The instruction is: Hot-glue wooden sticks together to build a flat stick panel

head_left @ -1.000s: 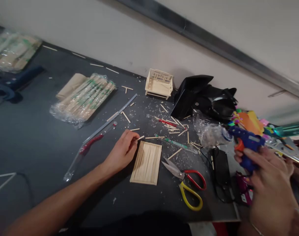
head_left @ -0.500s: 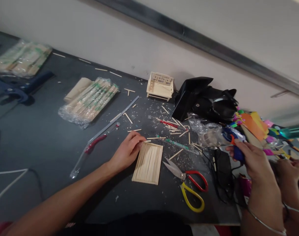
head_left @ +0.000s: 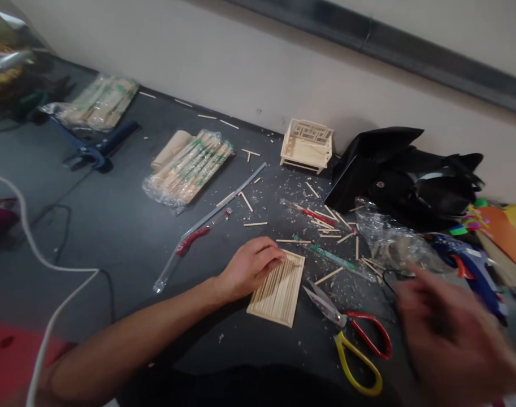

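My left hand (head_left: 254, 268) is closed, its fingertips pinched together at the upper edge of a flat panel of thin wooden sticks (head_left: 278, 291). What sits between those fingertips is hidden. On the right, my right hand (head_left: 448, 333) is smeared by motion, so its fingers cannot be made out. Beyond it a blue hot glue gun (head_left: 478, 277) with an orange trigger lies on the table, apart from the hand. Scissors (head_left: 340, 319) with one red and one yellow handle lie partly open between the panel and my right hand.
At the back stands a small wooden stick model (head_left: 307, 146) beside a black bag (head_left: 406, 175). Loose sticks (head_left: 325, 223) and scraps lie in the middle. Wrapped stick bundles (head_left: 190, 169), a blue clamp-like tool (head_left: 94, 154) and a white cable (head_left: 50, 268) are on the left.
My right hand has let go of the glue gun and come down nearer the camera. My left hand has moved further over the panel's top edge. The view has swung to the left.
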`<state>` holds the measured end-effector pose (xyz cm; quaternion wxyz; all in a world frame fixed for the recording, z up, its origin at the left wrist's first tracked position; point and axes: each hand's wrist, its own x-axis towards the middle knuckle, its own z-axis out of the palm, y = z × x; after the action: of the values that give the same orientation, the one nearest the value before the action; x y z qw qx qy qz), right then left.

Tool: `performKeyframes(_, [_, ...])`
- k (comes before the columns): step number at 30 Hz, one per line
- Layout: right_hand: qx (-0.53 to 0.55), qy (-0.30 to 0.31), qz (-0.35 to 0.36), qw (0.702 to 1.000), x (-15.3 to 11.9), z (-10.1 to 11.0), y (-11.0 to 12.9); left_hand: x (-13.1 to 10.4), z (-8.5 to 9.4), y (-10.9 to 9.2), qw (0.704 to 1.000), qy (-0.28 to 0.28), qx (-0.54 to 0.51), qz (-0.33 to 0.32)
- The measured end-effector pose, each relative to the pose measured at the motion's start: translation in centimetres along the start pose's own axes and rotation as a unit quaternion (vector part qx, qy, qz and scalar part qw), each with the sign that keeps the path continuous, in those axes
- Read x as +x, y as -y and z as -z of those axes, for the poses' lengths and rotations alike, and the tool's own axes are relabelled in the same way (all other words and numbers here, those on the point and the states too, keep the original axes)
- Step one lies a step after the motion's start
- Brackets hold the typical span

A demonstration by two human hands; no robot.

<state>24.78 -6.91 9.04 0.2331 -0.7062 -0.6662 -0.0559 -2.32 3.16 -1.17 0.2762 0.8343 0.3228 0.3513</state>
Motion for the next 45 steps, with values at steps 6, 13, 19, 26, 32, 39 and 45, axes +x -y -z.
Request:
performKeyframes(6, [0.074, 0.066, 0.271, 0.958, 2.7, -6.9, 5.5, 0.0, -0.3, -0.5, 0.999, 0.035, 0.024, 0.019])
performKeyframes(13, [0.092, 0.119, 0.285, 0.947, 3.3, -9.0, 5.0, 0.1, 0.3, -0.1, 0.997, 0.028, -0.03, 0.07])
performKeyframes(19, [0.034, 0.097, 0.264, 0.959, 3.2, -9.6, 4.3, 0.5, 2.3, 1.0, 0.99, 0.062, 0.014, 0.127])
performKeyframes(26, [0.018, 0.119, 0.262, 0.958, 3.1, -9.7, 4.4, 0.7, 2.0, 1.2, 0.987, 0.092, 0.052, 0.119])
performKeyframes(32, [0.037, 0.114, 0.265, 0.957, 3.2, -10.1, 4.4, 0.6, 1.5, 1.3, 0.989, 0.076, 0.069, 0.103])
performKeyframes(39, [0.056, 0.119, 0.258, 0.957, 3.2, -10.2, 4.0, 0.5, 1.0, 1.5, 0.993, 0.045, 0.072, 0.084])
performKeyframes(45, [0.048, 0.132, 0.251, 0.958, 3.1, -10.1, 4.1, 0.8, 0.7, 1.2, 0.992, 0.035, 0.078, 0.097])
